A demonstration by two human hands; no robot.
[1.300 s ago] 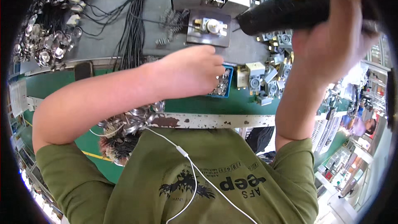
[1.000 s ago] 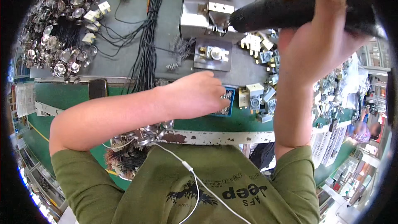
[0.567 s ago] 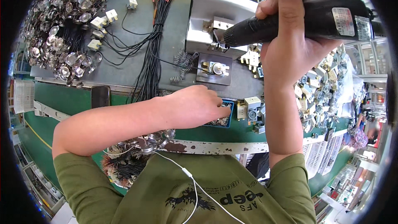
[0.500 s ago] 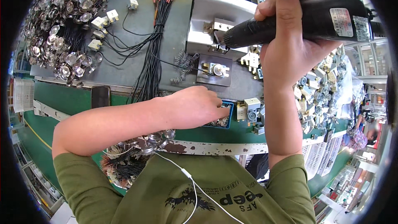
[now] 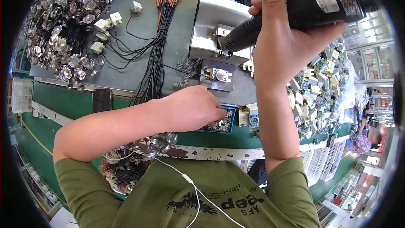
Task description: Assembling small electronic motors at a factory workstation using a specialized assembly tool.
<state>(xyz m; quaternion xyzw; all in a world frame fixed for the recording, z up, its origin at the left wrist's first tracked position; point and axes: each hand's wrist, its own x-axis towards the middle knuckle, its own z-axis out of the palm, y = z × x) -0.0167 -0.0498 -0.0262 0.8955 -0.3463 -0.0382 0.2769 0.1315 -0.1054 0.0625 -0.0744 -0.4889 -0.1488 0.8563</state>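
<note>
My right hand (image 5: 278, 46) is closed round a black power screwdriver (image 5: 300, 14). The driver lies tilted, its bristly nose at the front of a white screw feeder machine (image 5: 201, 42). My left hand (image 5: 200, 107) has its fingers bent together over a blue tray (image 5: 232, 120) of small metal parts; whatever the fingertips may hold is hidden. Just beyond that hand, a dark fixture block (image 5: 228, 85) carries a small switch-like part (image 5: 220, 75) with a round metal centre and brass terminals. A black wire runs from this part to a tied bundle of black wires (image 5: 156, 65).
Round metal caps on wires (image 5: 74, 61) are heaped at the left. White connector blocks (image 5: 101, 24) and coil springs (image 5: 185, 65) lie on the grey bench. At the right is a pile of white and grey switch parts (image 5: 316, 88). A phone (image 5: 102, 100) rests near the front edge.
The screwdriver and my right hand have shifted left, with the nose still at the feeder. My left fingers have curled down further over the blue tray.
</note>
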